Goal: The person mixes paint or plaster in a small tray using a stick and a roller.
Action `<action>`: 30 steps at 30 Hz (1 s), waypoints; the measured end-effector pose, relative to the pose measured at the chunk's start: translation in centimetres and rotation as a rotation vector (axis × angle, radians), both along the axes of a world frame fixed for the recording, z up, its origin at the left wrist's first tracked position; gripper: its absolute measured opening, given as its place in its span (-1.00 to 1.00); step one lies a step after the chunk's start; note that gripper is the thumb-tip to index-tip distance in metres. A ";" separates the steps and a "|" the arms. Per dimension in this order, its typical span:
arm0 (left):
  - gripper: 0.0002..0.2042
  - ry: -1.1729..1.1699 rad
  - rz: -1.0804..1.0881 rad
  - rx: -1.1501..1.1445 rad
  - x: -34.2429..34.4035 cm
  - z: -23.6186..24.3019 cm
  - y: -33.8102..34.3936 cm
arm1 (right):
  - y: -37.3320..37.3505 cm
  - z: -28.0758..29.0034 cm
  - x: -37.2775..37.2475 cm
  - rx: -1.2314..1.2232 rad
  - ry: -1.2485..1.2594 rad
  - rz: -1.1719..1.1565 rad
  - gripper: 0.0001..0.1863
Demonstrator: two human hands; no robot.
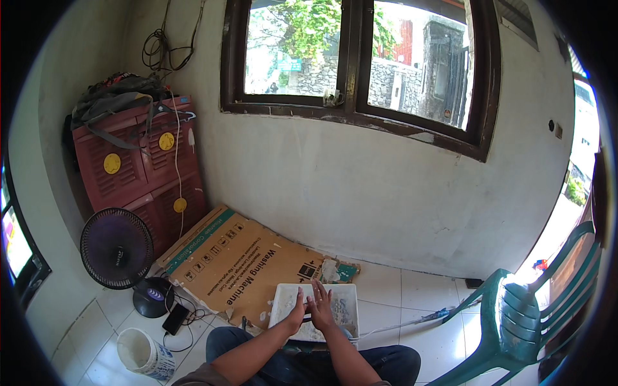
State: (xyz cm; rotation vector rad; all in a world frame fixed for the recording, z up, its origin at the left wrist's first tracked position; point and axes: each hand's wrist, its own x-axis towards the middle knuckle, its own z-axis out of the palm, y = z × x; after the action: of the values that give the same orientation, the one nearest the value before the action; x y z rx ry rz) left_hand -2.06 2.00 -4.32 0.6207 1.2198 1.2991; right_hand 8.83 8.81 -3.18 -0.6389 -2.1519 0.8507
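Observation:
My left hand (297,312) and my right hand (320,306) are raised close together above a white rectangular tray (276,305), palms turned toward each other. The right hand's fingers are spread and point up. Those of the left are stretched out and seen partly edge-on. Neither hand shows an object in its grasp, though a small dark patch between the palms cannot be made out. The tray stands on the floor before my crossed legs, and greyish-blue marks or residue show on its inside. My forearms hide part of its near side.
A flattened cardboard sheet (251,264) lies beyond the tray. On the left are a black fan (117,249), a phone (175,318) with a cable and a stained white bucket (136,350). A reddish cabinet (138,174) stands behind, and a green plastic chair (508,315) at right.

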 end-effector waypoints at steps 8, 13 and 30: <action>0.14 -0.033 -0.022 -0.018 -0.7 -0.3 0.0 | 0.2 -0.3 -0.2 0.002 -0.004 -0.004 -0.30; 0.14 -0.019 -0.050 -0.006 -0.2 1.1 -0.4 | 0.3 -0.5 -0.2 0.000 -0.016 -0.013 -0.29; -0.02 -0.097 0.034 0.022 0.4 1.0 -0.7 | -1.2 -1.9 -1.2 -0.071 -0.060 0.079 -0.30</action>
State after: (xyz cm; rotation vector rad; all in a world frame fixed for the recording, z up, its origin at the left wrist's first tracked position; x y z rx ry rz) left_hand -1.61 1.26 -3.28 0.5482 1.1423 1.3570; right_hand 7.66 7.63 -5.11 -0.6265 -2.2215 0.9652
